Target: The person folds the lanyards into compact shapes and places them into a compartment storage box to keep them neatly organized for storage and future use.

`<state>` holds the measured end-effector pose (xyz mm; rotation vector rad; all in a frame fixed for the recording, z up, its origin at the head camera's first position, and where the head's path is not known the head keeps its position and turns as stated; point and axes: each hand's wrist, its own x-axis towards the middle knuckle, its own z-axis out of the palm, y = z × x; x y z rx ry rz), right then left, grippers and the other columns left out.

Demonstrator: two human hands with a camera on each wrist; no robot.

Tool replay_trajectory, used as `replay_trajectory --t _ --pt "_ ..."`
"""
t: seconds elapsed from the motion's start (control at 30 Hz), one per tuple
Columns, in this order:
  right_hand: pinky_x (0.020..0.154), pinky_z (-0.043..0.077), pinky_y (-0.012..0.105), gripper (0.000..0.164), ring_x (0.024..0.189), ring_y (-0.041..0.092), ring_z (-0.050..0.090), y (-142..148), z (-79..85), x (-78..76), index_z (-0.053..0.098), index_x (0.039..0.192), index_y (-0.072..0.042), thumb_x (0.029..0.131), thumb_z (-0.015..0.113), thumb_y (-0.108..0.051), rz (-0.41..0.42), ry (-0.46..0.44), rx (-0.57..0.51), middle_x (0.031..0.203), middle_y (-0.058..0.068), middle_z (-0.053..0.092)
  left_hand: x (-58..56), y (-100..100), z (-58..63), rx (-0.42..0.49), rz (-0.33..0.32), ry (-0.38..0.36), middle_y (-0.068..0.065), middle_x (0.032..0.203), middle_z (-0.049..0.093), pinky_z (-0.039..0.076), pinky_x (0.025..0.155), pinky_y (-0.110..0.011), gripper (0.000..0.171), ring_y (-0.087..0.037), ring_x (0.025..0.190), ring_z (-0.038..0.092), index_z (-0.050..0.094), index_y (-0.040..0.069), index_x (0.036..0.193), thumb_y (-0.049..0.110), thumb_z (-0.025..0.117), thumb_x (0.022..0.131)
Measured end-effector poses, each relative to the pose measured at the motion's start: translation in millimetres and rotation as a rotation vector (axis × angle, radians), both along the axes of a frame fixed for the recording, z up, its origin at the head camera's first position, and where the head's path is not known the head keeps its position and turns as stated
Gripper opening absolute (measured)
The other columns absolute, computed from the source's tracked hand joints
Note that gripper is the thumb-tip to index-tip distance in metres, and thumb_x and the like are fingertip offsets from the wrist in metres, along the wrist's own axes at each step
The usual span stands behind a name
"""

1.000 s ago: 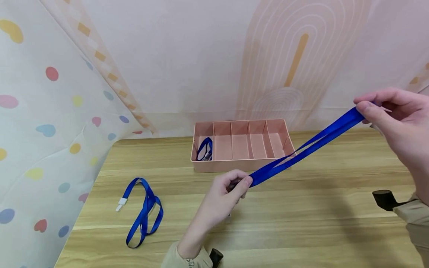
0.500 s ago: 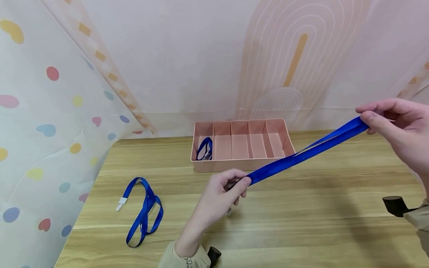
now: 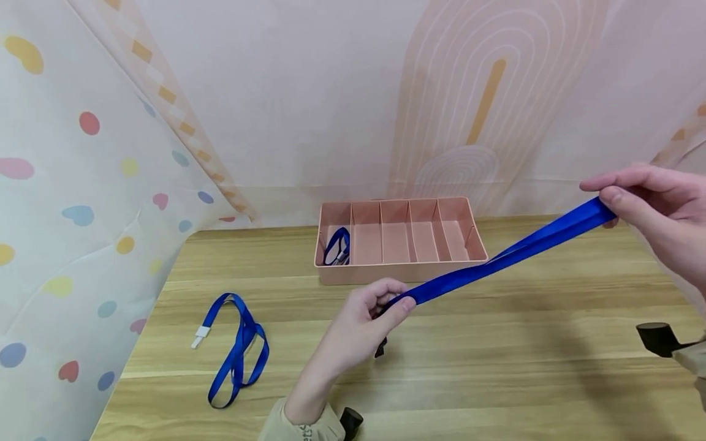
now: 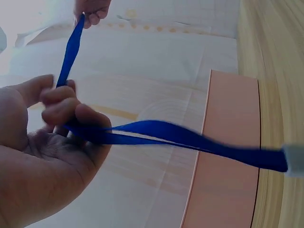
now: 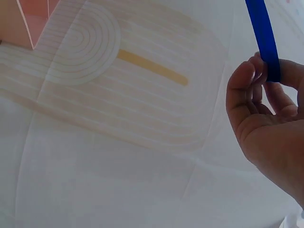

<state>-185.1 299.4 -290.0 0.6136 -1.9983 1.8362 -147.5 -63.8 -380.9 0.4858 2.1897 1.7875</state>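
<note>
A blue lanyard point(image 3: 485, 267) stretches slantwise between my two hands, above the table. My left hand point(image 3: 366, 324) pinches its lower part between thumb and fingers, in front of the pink box. Higher up at the right, my right hand point(image 3: 656, 211) pinches the other end of the strap. The left wrist view shows the doubled strap point(image 4: 161, 135) running on past the left fingers to a pale fitting point(image 4: 293, 160) at the frame's edge. From the right wrist, the strap point(image 5: 263, 38) enters between thumb and fingers.
A pink box point(image 3: 375, 272) with several compartments stands at the table's back edge. Its leftmost compartment holds a folded blue lanyard point(image 3: 337, 245). Another blue lanyard point(image 3: 239, 349) with a white clip point(image 3: 200, 335) lies loose on the wooden table point(image 3: 496, 380) at the left. Patterned cloth hangs behind.
My right hand has moved down and slightly right, so the strap slopes less, and its two layers lie closer together. The left hand stays nearly in place.
</note>
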Motion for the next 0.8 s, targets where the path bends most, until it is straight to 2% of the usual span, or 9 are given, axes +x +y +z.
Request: replay_trajectory --t 0.1,0.2,0.4,0.47,0.57,0.73,0.8 --pt "0.063 0.052 0.009 0.025 0.066 0.001 0.067 -1.4 0.1 1.9 0.079 0.106 -0.002 0.100 0.058 0.011 -0.115 -0.009 0.209 0.089 -0.008 0.080 0.7 0.8 0.4 -0.034 0.000 0.022 0.004 0.075 0.048 0.032 0.055 -0.019 0.023 -0.003 0.061 0.039 0.073 0.001 0.114 0.019 0.062 0.106" --pt "0.062 0.048 0.007 0.028 0.066 -0.005 0.063 -0.6 -1.6 3.5 0.080 0.105 -0.014 0.101 0.061 0.006 -0.214 -0.062 0.418 0.087 -0.020 0.078 3.2 0.8 1.7 -0.015 -0.005 0.047 0.001 0.072 0.048 0.031 0.055 -0.019 0.022 -0.003 0.061 0.040 0.074 0.001 0.108 0.018 0.061 0.106" --pt "0.062 0.042 0.010 0.030 0.071 -0.007 0.060 7.2 -14.3 2.3 0.076 0.105 -0.036 0.105 0.063 -0.009 -0.237 -0.234 0.646 0.088 -0.034 0.071 12.4 -1.5 10.3 0.098 -0.013 0.075 -0.015 0.074 0.058 0.040 0.057 -0.018 0.017 -0.004 0.066 0.051 0.071 0.001 0.103 0.014 0.061 0.106" --pt "0.062 0.041 0.013 0.028 0.071 -0.005 0.059 7.8 -19.5 1.3 0.075 0.105 -0.039 0.106 0.063 -0.013 -0.241 -0.264 0.702 0.087 -0.034 0.069 14.6 -2.1 12.9 0.126 -0.012 0.095 -0.019 0.074 0.058 0.042 0.056 -0.020 0.018 -0.004 0.066 0.052 0.070 0.000 0.102 0.014 0.061 0.106" --pt "0.061 0.039 0.016 0.023 0.070 -0.002 0.056 7.5 -26.6 -0.2 0.078 0.103 -0.031 0.104 0.065 -0.012 -0.211 -0.273 0.707 0.084 -0.030 0.069 17.2 -3.1 15.1 0.162 0.003 0.115 -0.019 0.073 0.055 0.043 0.055 -0.021 0.019 -0.005 0.065 0.051 0.069 -0.002 0.102 0.014 0.060 0.107" --pt "0.062 0.038 0.020 0.020 0.071 0.004 0.054 9.6 -35.6 -0.6 0.081 0.100 -0.019 0.100 0.068 -0.003 -0.145 -0.268 0.605 0.081 -0.020 0.069 17.9 -5.4 15.0 0.216 0.029 0.149 -0.018 0.070 0.049 0.041 0.054 -0.020 0.022 -0.004 0.063 0.047 0.066 -0.007 0.102 0.011 0.056 0.108" --pt "0.065 0.041 0.016 0.022 0.073 0.001 0.058 11.1 -38.9 -1.0 0.081 0.100 -0.017 0.099 0.068 0.001 -0.121 -0.264 0.576 0.085 -0.021 0.072 17.4 -5.8 14.9 0.231 0.031 0.155 -0.018 0.070 0.048 0.039 0.054 -0.020 0.024 -0.003 0.063 0.046 0.065 -0.007 0.101 0.012 0.054 0.109"
